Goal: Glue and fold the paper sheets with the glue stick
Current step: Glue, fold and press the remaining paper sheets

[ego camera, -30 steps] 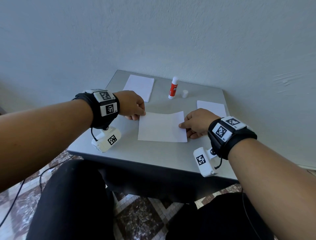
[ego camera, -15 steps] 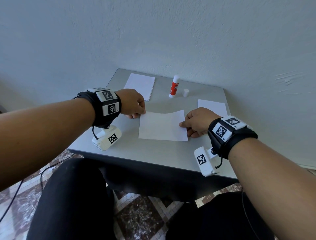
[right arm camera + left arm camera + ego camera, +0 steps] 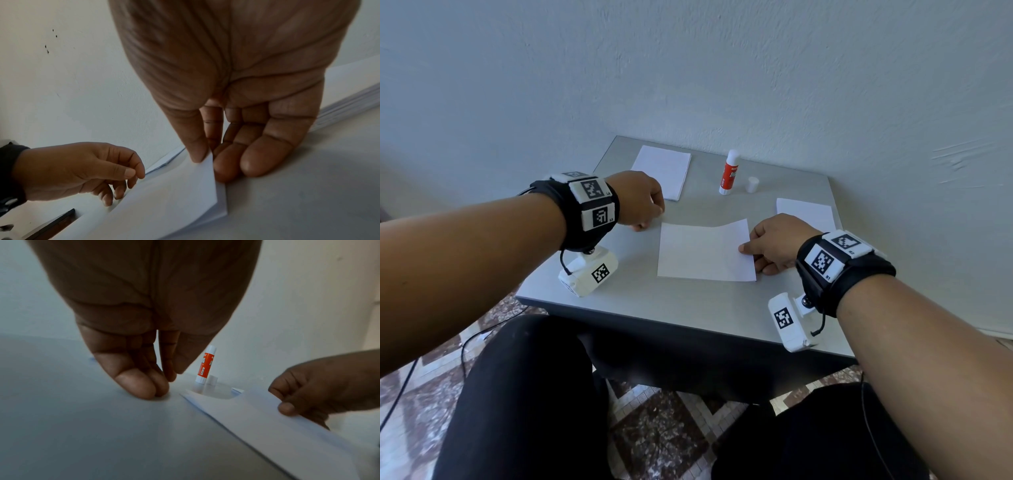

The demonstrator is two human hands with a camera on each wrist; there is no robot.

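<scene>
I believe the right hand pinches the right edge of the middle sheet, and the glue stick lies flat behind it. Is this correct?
Not quite: the glue stick stands upright behind the middle sheet, as the head view shows. The right hand does pinch its right edge.

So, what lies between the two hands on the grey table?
The folded white paper sheet lies there: the right hand pinches its right edge, the left hand sits beside its left corner. The head view shows it.
</scene>
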